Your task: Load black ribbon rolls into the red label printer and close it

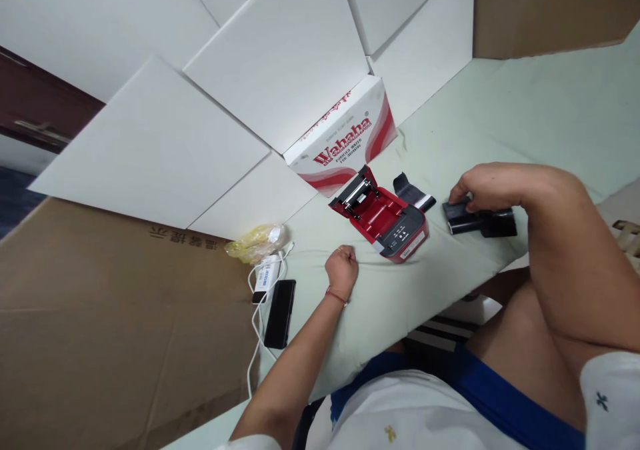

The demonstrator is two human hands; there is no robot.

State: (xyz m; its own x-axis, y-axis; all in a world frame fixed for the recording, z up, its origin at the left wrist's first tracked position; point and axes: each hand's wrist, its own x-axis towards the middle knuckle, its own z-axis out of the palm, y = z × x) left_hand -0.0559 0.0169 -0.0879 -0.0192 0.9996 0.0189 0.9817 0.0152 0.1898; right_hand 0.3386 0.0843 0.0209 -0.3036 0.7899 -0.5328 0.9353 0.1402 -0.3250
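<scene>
My left hand [341,267] rests on the pale green table [500,123] as a closed fist with nothing visible in it, a red band at the wrist. Just to its right stands a small red and black printer [387,222] with its lid open. My right hand [481,187] lies over a black oblong part [483,223] on the table to the right of the printer, its fingers curled on the part's top. A second black piece with a white edge [414,194] lies between the printer and that hand.
A white and red "Wahaha" carton [345,140] stands behind the printer. A yellow plastic bag [256,242], a white charger with cable [266,275] and a black phone [280,313] lie left of my fist. Brown cardboard [100,317] and white panels [150,143] border the table.
</scene>
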